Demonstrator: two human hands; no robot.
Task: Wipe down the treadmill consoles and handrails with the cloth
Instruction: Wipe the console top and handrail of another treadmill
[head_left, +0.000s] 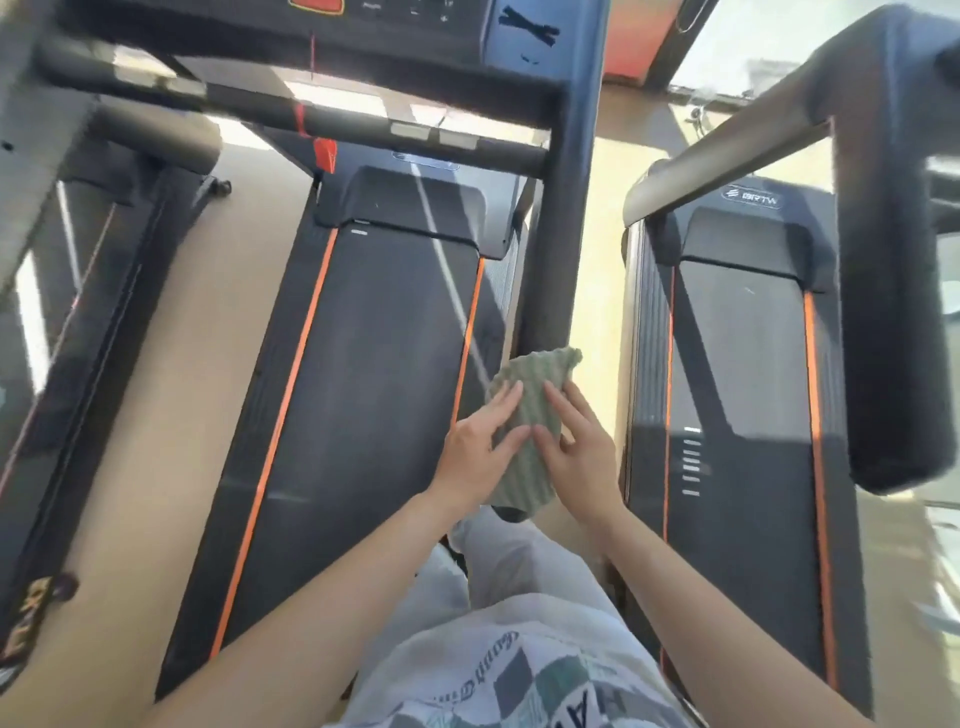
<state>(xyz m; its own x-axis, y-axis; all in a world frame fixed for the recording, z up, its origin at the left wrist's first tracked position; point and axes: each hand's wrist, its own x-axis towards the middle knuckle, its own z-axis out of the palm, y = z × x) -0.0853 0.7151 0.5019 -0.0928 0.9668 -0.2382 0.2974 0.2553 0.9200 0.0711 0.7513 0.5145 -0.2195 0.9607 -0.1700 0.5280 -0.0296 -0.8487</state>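
Nearest the camera, both forearms reached forward over the treadmill belt (363, 389). The left hand (480, 452) and the right hand (582, 457) lay side by side on the green ribbed cloth (530, 410), fingers fairly straight, pressing it from either side. Neither was closed in a fist. The cloth was draped over the near end of the middle machine's right handrail (558, 249), so the wipe seemed to be at that rail's tip.

How much was already clean could not be told, since no surface showed a wet or wiped mark. Judging by where the cloth sat, the job looked early or midway on this machine: beyond the hands the rail ran bare up to the crossbar (363, 124), where a red clip (324, 155) hung.

Farther still, the console (363, 21) sat well apart from the cloth. The padded rail of the right-hand treadmill (878, 260) and the left-hand treadmill (104, 312) were also well clear of it — those probably remained to be wiped.
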